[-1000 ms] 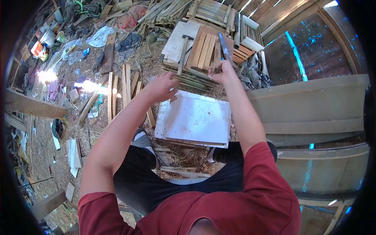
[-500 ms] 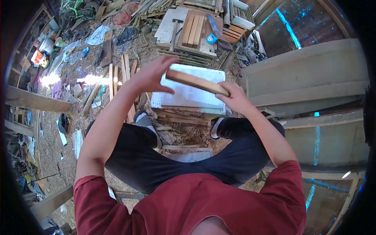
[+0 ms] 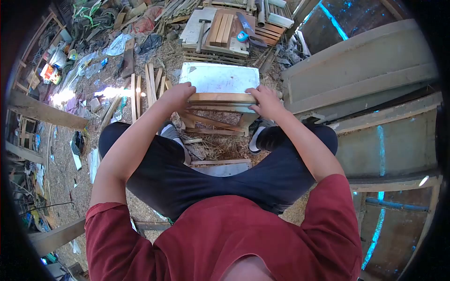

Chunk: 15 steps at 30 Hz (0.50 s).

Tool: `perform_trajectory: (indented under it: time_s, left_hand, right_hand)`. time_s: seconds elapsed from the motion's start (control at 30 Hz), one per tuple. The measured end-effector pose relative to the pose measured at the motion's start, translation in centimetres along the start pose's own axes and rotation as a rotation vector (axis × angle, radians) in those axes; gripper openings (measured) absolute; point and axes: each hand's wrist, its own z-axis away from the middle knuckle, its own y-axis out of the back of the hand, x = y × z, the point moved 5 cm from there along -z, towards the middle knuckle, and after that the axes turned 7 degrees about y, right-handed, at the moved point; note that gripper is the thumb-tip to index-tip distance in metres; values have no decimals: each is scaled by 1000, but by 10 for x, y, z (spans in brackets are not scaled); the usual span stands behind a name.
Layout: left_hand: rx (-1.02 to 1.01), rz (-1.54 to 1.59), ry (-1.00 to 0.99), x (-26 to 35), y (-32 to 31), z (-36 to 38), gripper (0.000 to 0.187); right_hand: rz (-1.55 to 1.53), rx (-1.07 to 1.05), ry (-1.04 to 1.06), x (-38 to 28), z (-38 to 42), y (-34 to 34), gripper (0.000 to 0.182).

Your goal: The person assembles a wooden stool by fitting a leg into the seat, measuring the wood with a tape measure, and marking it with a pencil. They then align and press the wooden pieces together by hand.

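a straight, squared, pale brown wooden strip [image 3: 222, 98] between both hands [image 3: 269, 102].

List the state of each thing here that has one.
Left hand: gripping
Right hand: gripping
Wooden strip: held at both ends
White-topped stand: upright, top stained
Hammer: lying down, unheld
Saw: lying down, unheld

We've got a low white-topped bench [image 3: 222, 77], wood bar [image 3: 221, 98] along its near edge. Beyond, our white panel [image 3: 190, 29] carries a hammer [image 3: 200, 37], brown board [image 3: 212, 33] with three wood strips [image 3: 221, 29], handsaw [image 3: 245, 24] and round blue item [image 3: 242, 36].
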Motion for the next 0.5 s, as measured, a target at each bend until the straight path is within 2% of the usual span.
perform_trajectory:
  time_s: [0.1,0.27,0.3,0.37,0.4,0.5]
  left_hand:
    - [47,56,-10,-15,-7,3,43]
    - [58,40,118,-10,-7,1,27]
    - [53,40,113,-9,-6,0,27]
    - [-11,76,257,-15,-7,-1,23]
    - [-14,79,258,-19,-11,-2,23]
    - [76,116,300,-31,-18,1,26]
  right_hand:
    - [-88,-23,19,18,1,3,47]
    - [-189,-37,-9,26,-2,2,52]
    - [-191,-30,-21,25,-2,2,52]
    - [-193,-27,-35,22,-3,6,52]
    - [-238,-38,-36,22,-4,5,51]
    - [-347,-54,-23,30,-5,-1,48]
